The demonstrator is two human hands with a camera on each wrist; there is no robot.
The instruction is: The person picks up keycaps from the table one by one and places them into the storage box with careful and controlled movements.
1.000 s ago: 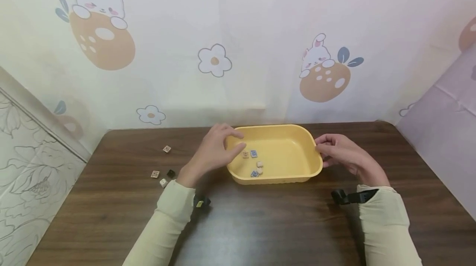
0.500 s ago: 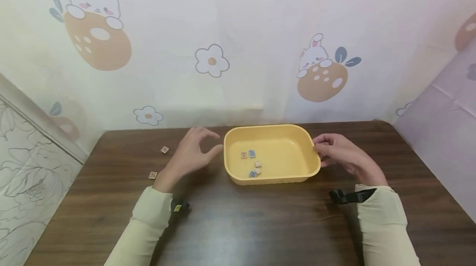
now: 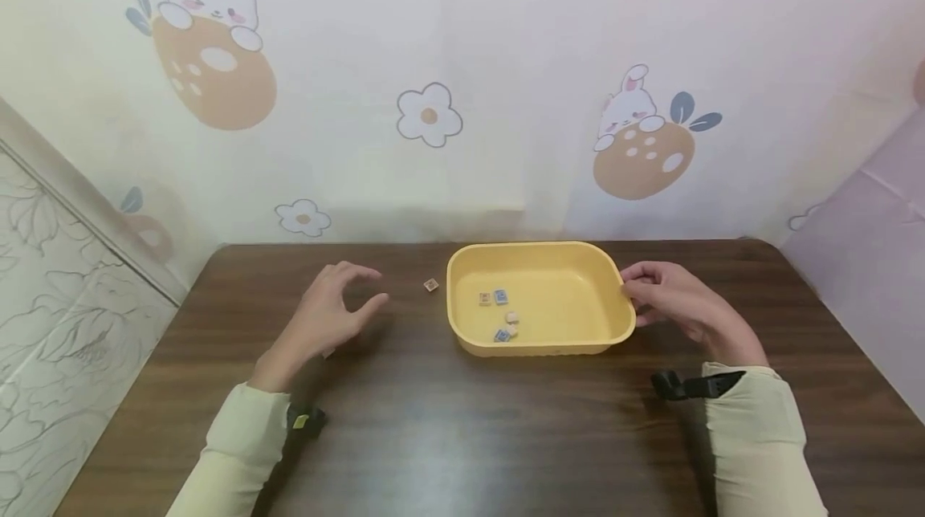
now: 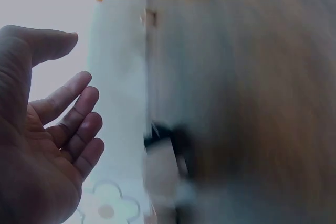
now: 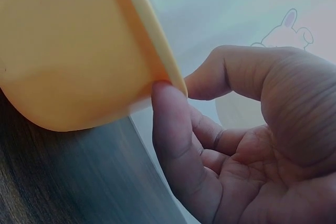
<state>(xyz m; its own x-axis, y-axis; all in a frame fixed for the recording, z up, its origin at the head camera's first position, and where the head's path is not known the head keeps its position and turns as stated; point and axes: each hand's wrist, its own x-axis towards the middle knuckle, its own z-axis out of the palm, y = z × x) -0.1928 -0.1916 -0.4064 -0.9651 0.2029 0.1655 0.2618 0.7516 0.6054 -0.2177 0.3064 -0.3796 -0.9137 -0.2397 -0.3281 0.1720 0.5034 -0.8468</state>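
A yellow plastic tray (image 3: pixel 538 346) stands on the table in the head view. My right hand (image 3: pixel 682 304) pinches its right rim between thumb and fingers (image 5: pixel 173 119). My left hand (image 3: pixel 321 320) is to the left, apart from the tray, its thumb and index finger spread with nothing between them. One small square patterned piece (image 3: pixel 431 285) lies between that hand and the tray. Inside the tray are a beige square piece (image 3: pixel 485 299), blue ones (image 3: pixel 501 296) and small whitish pieces (image 3: pixel 512 318). In the left wrist view a white piece (image 4: pixel 161 169) appears blurred beside a black one (image 4: pixel 181 150).
Part of a small light piece (image 3: pixel 328 353) peeks out beneath my left hand. The dark wood table (image 3: pixel 462 437) reaches back to a wall covering (image 3: pixel 506 164) with rabbit and flower prints. Grey patterned covering (image 3: pixel 58 340) stands at the left.
My left hand has moved from over the tray's left rim out to the left. A small square piece now shows just left of the tray. My right hand keeps its hold on the rim.
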